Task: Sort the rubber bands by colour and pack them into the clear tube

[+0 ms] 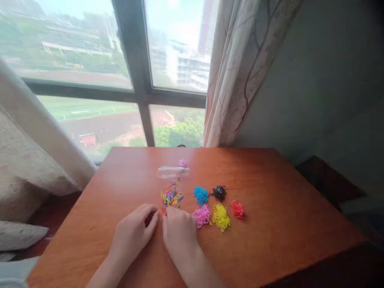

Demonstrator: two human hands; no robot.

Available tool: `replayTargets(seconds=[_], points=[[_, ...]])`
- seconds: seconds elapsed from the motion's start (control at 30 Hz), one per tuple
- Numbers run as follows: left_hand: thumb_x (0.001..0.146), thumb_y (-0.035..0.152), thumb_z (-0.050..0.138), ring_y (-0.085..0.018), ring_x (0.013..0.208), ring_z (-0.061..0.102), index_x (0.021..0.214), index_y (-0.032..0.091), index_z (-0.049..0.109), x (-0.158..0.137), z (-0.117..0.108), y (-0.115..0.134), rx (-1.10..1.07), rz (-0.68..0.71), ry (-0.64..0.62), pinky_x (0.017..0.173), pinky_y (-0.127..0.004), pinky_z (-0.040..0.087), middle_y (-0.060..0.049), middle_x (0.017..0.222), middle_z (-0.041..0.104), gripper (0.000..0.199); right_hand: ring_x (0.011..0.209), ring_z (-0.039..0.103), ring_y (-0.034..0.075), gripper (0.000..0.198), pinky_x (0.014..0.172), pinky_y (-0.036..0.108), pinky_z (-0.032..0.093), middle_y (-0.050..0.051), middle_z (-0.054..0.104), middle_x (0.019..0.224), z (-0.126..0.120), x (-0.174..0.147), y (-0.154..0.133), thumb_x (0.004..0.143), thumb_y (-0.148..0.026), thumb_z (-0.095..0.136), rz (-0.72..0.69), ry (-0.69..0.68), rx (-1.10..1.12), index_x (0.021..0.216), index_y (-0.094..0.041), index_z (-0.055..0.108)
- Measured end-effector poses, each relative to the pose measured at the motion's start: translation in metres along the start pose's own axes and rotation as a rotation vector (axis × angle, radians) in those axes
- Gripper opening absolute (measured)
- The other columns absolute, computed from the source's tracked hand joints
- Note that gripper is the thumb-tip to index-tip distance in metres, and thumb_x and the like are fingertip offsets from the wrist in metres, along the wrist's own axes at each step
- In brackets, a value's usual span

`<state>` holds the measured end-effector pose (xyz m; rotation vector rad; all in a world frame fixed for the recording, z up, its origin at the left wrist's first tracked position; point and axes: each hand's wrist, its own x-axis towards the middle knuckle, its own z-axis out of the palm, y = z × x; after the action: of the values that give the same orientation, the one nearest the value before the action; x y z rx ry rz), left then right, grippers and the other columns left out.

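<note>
My left hand (135, 228) rests on the table with its fingers curved and the thumb tip close to the index tip; what the tips hold, if anything, does not show. My right hand (180, 230) is bent over the near edge of a mixed pile of small coloured rubber bands (171, 197). Its fingertips point down and are partly hidden by the hand. Just right of it lies a pink heap of bands (201, 216), with a yellow heap (221, 217) beside that. Farther back are a blue heap (201, 195) and a black heap (219, 193). A red heap (238, 209) lies rightmost.
Behind the mixed pile lies a clear plastic bag (172, 172), with a small pink-purple clump (182, 163) at its far side. The brown wooden table (285, 224) stands against a window (177, 98) with curtains (231, 80). A white object (16, 272) shows at the lower left.
</note>
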<state>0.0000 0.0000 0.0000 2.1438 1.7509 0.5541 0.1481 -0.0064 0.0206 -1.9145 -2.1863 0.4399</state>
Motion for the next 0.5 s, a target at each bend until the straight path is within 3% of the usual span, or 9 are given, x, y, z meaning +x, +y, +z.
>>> replayTargets(seconds=[0.27, 0.5], points=[[0.091, 0.033, 0.046, -0.018, 0.072, 0.065, 0.084, 0.023, 0.064, -0.0018, -0.0014, 0.0005, 0.001, 0.022, 0.010, 0.065, -0.027, 0.045, 0.000, 0.080, 0.069, 0.021, 0.078, 0.071, 0.026, 0.007, 0.063, 0.031, 0.049, 0.007, 0.073, 0.084, 0.0061, -0.0024, -0.0003, 0.090, -0.021, 0.058, 0.010, 0.040, 0.037, 0.090, -0.020, 0.065], [0.090, 0.033, 0.044, -0.018, 0.071, 0.066, 0.083, 0.023, 0.064, 0.0000, -0.0020, -0.0007, 0.017, 0.012, -0.009, 0.065, -0.027, 0.046, 0.000, 0.080, 0.070, 0.023, 0.072, 0.070, 0.024, 0.010, 0.057, 0.028, 0.041, 0.005, 0.072, 0.078, 0.0072, -0.0054, 0.0022, 0.087, -0.013, 0.057, -0.007, 0.122, 0.034, 0.085, -0.021, 0.064]])
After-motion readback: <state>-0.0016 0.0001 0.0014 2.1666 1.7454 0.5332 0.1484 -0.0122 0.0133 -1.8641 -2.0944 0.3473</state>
